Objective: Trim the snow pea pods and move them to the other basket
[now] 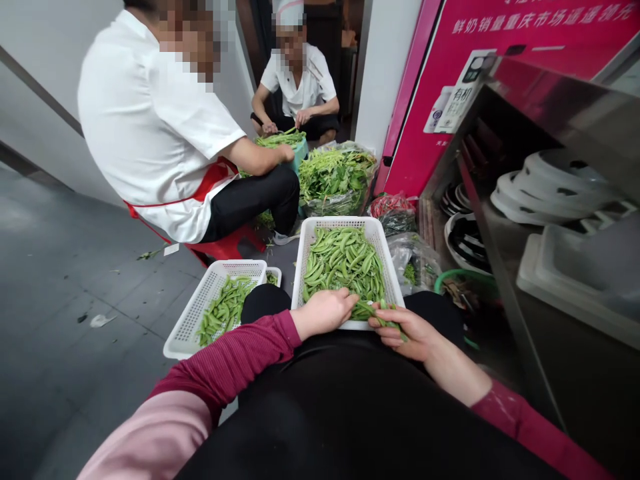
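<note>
A white plastic basket (299, 270) full of green pea pods (345, 257) stands in front of me, between my knees. Over its near edge, my left hand (325, 315) is closed, its fingertips pinching the end of a pea pod (365, 310). That pod reaches across to my right hand (410, 331), which is curled palm up at the basket's near right corner. A few green pods (393, 325) lie in the fingers of the right hand, partly hidden by them.
To the left sits another white basket (185, 330) of pods. Two co-workers in white shirts (165, 127) handle greens beside a large bag of leafy vegetables (335, 177). A metal shelf (510, 313) with white containers and a green-rimmed bin (443, 277) border my right.
</note>
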The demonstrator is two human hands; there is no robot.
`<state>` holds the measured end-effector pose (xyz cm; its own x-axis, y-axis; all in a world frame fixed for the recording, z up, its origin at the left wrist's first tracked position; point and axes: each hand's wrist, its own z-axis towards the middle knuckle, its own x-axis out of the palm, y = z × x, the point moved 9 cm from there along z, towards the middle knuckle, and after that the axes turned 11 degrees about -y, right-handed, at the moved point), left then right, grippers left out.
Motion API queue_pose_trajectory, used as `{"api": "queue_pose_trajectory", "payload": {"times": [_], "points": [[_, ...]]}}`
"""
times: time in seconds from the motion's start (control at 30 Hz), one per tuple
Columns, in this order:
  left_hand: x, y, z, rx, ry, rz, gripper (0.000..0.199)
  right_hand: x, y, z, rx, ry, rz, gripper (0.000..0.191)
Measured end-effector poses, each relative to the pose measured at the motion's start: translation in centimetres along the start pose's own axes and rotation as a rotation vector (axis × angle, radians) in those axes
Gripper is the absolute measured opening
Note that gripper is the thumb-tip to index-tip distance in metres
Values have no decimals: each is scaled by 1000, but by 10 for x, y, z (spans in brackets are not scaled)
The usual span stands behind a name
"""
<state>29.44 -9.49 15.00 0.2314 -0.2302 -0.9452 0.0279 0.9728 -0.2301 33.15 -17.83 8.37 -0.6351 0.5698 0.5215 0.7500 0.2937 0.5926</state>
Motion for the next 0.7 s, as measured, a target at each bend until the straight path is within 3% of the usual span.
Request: {"api": "queue_pose_trajectory", "payload": {"times": [0.07, 0.17, 0.27, 0.37, 0.43, 0.5, 0.6, 0.7], "points": [[-3, -4, 4, 45, 24, -6, 26, 1, 7, -2, -30, 16, -146, 19], [-12, -7, 13, 114, 60, -96, 19, 7, 36, -4, -179, 3, -630, 21], [-20, -14, 22, 177, 165, -239, 15, 31, 77, -9, -440, 11, -1216, 26], [-30, -14, 28, 122, 223, -500, 16, 60, 93, -15, -587, 143, -1488, 23], [-31, -4, 31, -73, 192, -759, 16, 71, 90, -15, -608, 185, -1411, 24], [-25, 14, 29, -350, 84, -1037, 15, 71, 89, -9, -652, 95, -1168, 27], [-4, 33, 16, -666, -130, -1332, 13, 43, 97, 4, -789, -223, -680, 30], [28, 33, -1, -788, -74, -1384, 14, -7, 113, 9, -960, -571, -336, 29]]}}
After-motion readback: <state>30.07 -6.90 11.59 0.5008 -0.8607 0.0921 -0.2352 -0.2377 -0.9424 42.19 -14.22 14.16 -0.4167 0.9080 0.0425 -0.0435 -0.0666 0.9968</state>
